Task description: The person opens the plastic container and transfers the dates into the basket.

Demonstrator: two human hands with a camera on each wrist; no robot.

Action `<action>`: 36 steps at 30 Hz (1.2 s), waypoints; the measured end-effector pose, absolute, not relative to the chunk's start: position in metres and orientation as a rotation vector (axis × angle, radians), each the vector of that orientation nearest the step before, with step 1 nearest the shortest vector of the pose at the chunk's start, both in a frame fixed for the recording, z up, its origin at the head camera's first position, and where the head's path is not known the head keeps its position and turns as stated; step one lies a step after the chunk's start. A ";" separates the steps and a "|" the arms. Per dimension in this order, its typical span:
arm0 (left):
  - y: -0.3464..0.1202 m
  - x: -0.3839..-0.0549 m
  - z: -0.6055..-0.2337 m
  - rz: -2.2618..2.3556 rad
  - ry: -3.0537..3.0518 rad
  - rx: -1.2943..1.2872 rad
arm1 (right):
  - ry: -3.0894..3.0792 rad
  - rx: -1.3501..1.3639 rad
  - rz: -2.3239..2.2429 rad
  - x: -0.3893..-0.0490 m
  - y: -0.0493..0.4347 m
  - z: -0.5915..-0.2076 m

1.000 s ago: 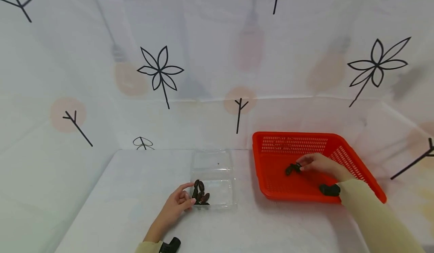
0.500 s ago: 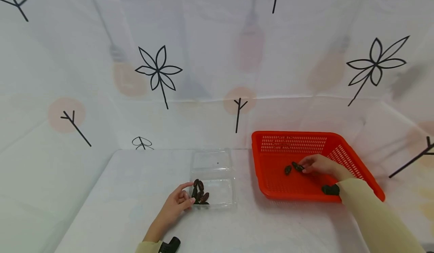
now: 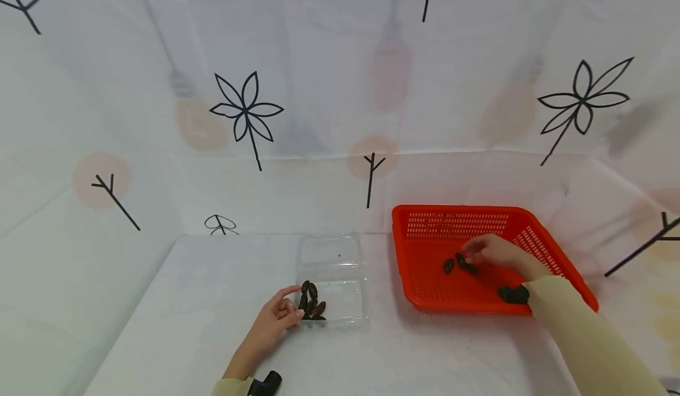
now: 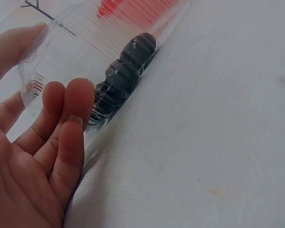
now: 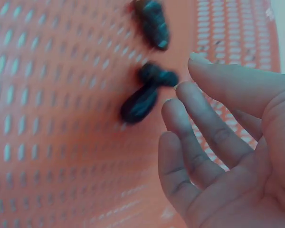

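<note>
My left hand (image 3: 268, 322) holds the left side of a clear plastic hinged box (image 3: 345, 298), thumb and index finger against it and the other fingers curled. Along that side lie several dark brown, oval, date-like pieces (image 3: 313, 291), seen as near-black through the wall in the left wrist view (image 4: 121, 78). Over a red basket (image 3: 432, 293), my right hand (image 3: 499, 253) has its fingers loosely bent beside a few dark pieces (image 5: 138, 104). Nothing shows between thumb and fingers in the right wrist view. One more dark piece (image 3: 448, 265) lies slightly left of these.
The box's lid (image 3: 329, 249) lies folded back behind its base. White cloth (image 3: 372, 360) covers the table, and a printed curtain (image 3: 319, 89) rises behind it. The basket has raised, slotted walls (image 3: 457, 225).
In the basket, one dark piece has come apart from the others. My right hand has shifted slightly among them, its fingers now beside the pieces. The left hand stays at the box.
</note>
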State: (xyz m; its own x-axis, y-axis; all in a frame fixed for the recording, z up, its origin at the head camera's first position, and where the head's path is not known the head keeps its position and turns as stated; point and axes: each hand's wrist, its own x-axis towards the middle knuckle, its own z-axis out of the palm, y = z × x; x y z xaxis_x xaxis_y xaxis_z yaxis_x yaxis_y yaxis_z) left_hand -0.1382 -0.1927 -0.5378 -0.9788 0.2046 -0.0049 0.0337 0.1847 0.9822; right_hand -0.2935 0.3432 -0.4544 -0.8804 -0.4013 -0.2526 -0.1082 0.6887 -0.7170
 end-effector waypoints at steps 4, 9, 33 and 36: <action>-0.193 -0.139 -0.539 1.911 2.314 0.231 | 2.533 -0.430 -1.055 -0.292 0.328 -0.440; -0.194 -0.140 -0.540 1.922 2.314 0.258 | 2.532 -0.484 -1.091 -0.289 0.308 -0.424; -0.193 -0.138 -0.535 1.919 2.300 0.263 | 2.458 -0.735 -1.160 -0.268 0.214 -0.388; -0.193 -0.138 -0.535 1.914 2.308 0.264 | 2.441 -0.762 -1.155 -0.268 0.200 -0.391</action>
State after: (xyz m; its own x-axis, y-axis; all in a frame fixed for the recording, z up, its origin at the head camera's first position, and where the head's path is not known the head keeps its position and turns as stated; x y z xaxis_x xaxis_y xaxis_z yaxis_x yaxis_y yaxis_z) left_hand -0.1381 -0.1933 -0.5349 -0.9760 0.2173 0.0104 0.0505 0.1799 0.9824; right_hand -0.2678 0.2002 -0.3907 -0.8009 -0.5948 -0.0692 -0.3236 0.5271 -0.7858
